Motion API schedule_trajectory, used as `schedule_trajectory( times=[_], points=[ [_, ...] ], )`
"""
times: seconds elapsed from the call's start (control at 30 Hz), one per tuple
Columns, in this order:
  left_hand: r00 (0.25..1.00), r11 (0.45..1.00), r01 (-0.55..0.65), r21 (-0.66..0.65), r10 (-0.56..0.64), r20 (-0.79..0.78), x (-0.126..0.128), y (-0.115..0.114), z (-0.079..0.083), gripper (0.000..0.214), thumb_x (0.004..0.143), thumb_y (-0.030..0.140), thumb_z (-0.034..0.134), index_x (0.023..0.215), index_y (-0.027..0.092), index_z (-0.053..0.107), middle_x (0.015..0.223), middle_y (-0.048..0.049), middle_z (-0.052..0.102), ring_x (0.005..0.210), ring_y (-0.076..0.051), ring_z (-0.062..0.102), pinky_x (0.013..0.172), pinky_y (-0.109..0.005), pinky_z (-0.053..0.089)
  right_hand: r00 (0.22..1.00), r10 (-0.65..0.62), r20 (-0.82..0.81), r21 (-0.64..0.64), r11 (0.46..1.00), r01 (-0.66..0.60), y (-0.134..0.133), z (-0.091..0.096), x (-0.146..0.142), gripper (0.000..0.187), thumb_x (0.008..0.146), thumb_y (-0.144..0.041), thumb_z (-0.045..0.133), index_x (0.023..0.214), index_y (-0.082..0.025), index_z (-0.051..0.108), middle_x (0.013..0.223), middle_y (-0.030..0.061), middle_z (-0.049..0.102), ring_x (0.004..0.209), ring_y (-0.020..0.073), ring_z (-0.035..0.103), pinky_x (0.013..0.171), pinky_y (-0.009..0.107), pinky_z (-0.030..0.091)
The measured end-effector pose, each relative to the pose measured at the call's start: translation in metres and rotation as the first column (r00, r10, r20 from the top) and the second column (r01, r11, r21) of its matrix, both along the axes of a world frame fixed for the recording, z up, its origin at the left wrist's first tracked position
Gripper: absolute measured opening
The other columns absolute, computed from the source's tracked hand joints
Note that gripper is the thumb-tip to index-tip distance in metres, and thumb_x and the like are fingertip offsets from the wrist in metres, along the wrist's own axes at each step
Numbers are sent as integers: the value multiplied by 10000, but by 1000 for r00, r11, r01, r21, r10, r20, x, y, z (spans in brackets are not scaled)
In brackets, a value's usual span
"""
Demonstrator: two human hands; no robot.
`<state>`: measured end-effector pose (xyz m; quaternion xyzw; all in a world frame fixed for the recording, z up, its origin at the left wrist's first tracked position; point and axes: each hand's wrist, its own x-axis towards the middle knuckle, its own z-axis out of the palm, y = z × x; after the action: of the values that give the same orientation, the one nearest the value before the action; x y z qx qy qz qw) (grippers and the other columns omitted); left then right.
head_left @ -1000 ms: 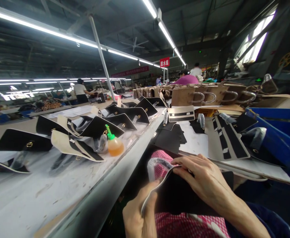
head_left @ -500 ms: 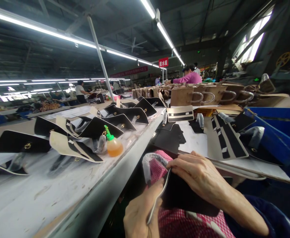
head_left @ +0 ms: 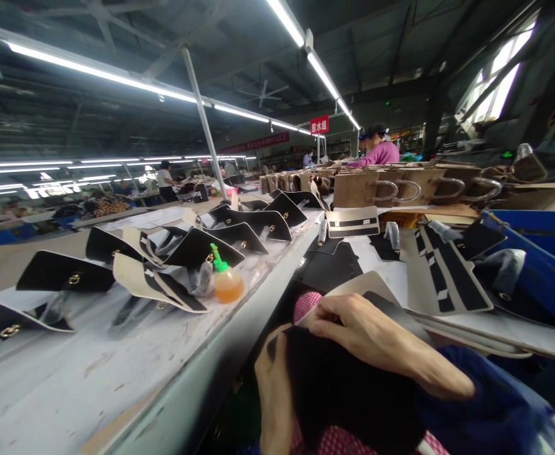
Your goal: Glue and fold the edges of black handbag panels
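Note:
Low in the middle, both my hands hold a black leather piece (head_left: pixel 339 385) with a pale beige underside over my lap. My left hand (head_left: pixel 274 395) grips its left edge from below, thumb up along the edge. My right hand (head_left: pixel 367 335) lies over the top of it, fingers curled and pinching the folded-over beige flap. A red-checked cloth (head_left: pixel 308 303) shows behind the piece and under it.
A long white belt table (head_left: pixel 92 373) on the left carries several black flap pieces with gold clasps and a small orange glue bottle (head_left: pixel 227 284). Black and beige cut pieces lie on a board (head_left: pixel 448 278) ahead right. A blue bin (head_left: pixel 538 246) stands right. A person in purple works far back.
The leather piece has been turned and lifted so its beige flap folds over on top. My right hand shifted left over it; my left hand slid up its left edge.

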<state>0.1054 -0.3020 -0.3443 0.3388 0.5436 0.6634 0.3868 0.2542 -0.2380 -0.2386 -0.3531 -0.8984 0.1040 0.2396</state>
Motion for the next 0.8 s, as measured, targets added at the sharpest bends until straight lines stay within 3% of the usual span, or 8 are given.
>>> schedule_trajectory(
  times=[0.1, 0.2, 0.37, 0.47, 0.63, 0.8],
  points=[
    [984, 1000, -10, 20, 7, 179, -1, -11, 14, 521, 849, 547, 662, 1193, 156, 692, 1081, -89, 778, 1100, -253, 694, 934, -308, 570, 996, -35, -85, -145, 989, 22, -2, 14, 7, 205, 870, -170, 637, 674, -227, 641, 619, -51, 647, 551, 122, 590, 521, 232, 418],
    [962, 994, -101, 48, 85, 260, 0, -24, 31, 456, 771, 548, 749, 1050, 188, 755, 960, -42, 800, 1014, -223, 719, 841, -226, 576, 991, -86, -98, -71, 994, 79, 3, 10, 14, 149, 848, -194, 650, 705, -230, 671, 651, -35, 672, 575, 141, 610, 536, 245, 438],
    [978, 974, -209, 88, 209, 12, 8, -41, 43, 406, 775, 631, 696, 891, 258, 808, 960, 33, 806, 915, -124, 707, 828, -94, 505, 983, -125, -131, 2, 992, 126, 5, 0, 15, 134, 883, -251, 662, 754, -234, 694, 734, -18, 711, 663, 171, 654, 602, 280, 463],
    [973, 969, -223, 103, 228, -38, 14, -45, 44, 384, 804, 618, 669, 880, 270, 812, 931, 39, 812, 853, -124, 718, 798, -113, 515, 982, -172, -85, 40, 984, 175, 2, -3, 14, 134, 898, -253, 667, 768, -232, 685, 758, -13, 705, 710, 194, 661, 641, 307, 463],
    [971, 968, -202, 152, 218, -96, 18, -47, 42, 306, 850, 561, 653, 878, 301, 812, 963, 41, 813, 948, -141, 726, 862, -136, 510, 974, -221, -54, 107, 968, 225, 0, -12, 15, 145, 918, -287, 663, 787, -225, 674, 774, -3, 691, 749, 219, 662, 674, 336, 460],
    [966, 966, -197, 168, 221, -137, 16, -47, 38, 262, 853, 540, 662, 888, 328, 812, 973, 59, 812, 960, -132, 736, 875, -122, 512, 961, -263, -91, 250, 928, 277, 0, -19, 14, 193, 866, -330, 737, 782, -212, 611, 674, -26, 644, 629, 204, 622, 578, 315, 405]
  ],
)
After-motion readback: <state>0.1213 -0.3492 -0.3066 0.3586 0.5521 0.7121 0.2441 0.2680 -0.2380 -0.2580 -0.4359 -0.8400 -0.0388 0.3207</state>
